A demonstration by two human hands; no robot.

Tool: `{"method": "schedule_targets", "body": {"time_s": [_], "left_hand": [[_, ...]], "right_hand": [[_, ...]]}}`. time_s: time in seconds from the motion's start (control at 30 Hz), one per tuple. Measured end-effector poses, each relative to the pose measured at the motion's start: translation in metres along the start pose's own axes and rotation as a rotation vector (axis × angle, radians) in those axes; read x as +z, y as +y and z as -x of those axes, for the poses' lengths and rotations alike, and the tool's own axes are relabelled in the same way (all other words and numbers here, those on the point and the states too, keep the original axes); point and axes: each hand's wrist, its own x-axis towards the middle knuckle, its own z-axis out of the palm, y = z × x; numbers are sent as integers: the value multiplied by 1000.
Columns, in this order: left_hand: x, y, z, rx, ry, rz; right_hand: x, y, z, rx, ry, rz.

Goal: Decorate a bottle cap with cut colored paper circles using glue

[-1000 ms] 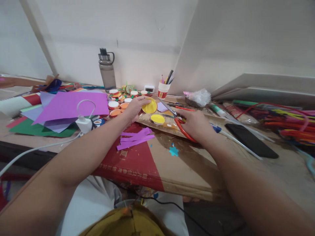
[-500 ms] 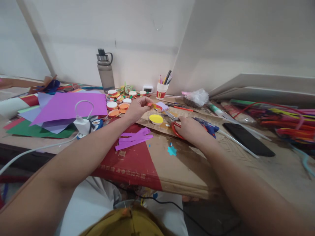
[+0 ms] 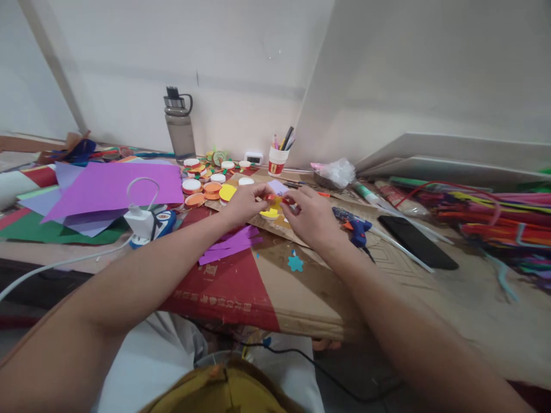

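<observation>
My left hand (image 3: pixel 247 203) pinches one end of a small red-and-yellow strip (image 3: pixel 274 199). At the other end, the fingers of my right hand (image 3: pixel 309 213) are closed on the same strip. Just under it, a yellow disc (image 3: pixel 270 214) lies on the cardboard, partly hidden by my hands. Another yellow-topped round piece (image 3: pixel 227 193) is beside my left hand. Purple paper strips (image 3: pixel 230 244) and a blue flower-shaped cutout (image 3: pixel 295 261) lie nearer to me. I cannot make out the scissors in this view.
White and orange round lids (image 3: pixel 212 190) stand back left, near a water bottle (image 3: pixel 179 132). Purple paper sheets (image 3: pixel 133 180) and a white plug (image 3: pixel 140 221) are left. Rightward lie a blue glue gun (image 3: pixel 358 229), a black phone (image 3: pixel 417 241) and coloured pipe cleaners (image 3: pixel 508 218). A pen cup (image 3: pixel 278 160) stands behind.
My right hand has let go of the red-handled scissors and moved up and left to the strip in my left hand. Both hands now meet over the yellow disc.
</observation>
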Motion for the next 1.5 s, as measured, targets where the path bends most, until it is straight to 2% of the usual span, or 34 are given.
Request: {"method": "schedule_targets", "body": {"time_s": [0.2, 0.3, 0.5, 0.63, 0.77, 0.83, 0.93, 1.0, 1.1, 1.17, 1.23, 1.4, 1.5], "left_hand": [[0, -2, 2, 18, -16, 10], [-2, -1, 0, 69, 16, 56], [-6, 5, -2, 271, 84, 12], [-6, 3, -1, 309, 113, 4], [-4, -8, -4, 322, 38, 4], [-4, -16, -7, 247, 8, -5], [-5, -26, -11, 106, -45, -136], [-6, -29, -10, 65, -155, -264], [-5, -29, -5, 35, -341, -444], [-3, -30, -1, 24, -405, -467], [0, -33, 1, 6, -420, -439], [3, -36, -2, -4, -334, -374], [2, -32, -6, -51, -262, -227]], "right_hand": [[1, 2, 1, -30, 19, -118], [-3, 3, -1, 34, -14, -272], [-12, 1, -12, 162, -300, -725], [-17, 3, -17, 262, -404, -865], [-19, 7, -23, 390, -495, -899], [-16, 10, -27, 465, -445, -879], [-7, 14, -34, 597, -193, -856], [3, 16, -37, 640, -52, -887], [20, 17, -37, 597, 43, -970], [29, 17, -34, 552, 59, -1023], [35, 18, -30, 514, 38, -1092], [35, 23, -24, 492, 5, -1147], [32, 25, -23, 477, 12, -1141]]}}
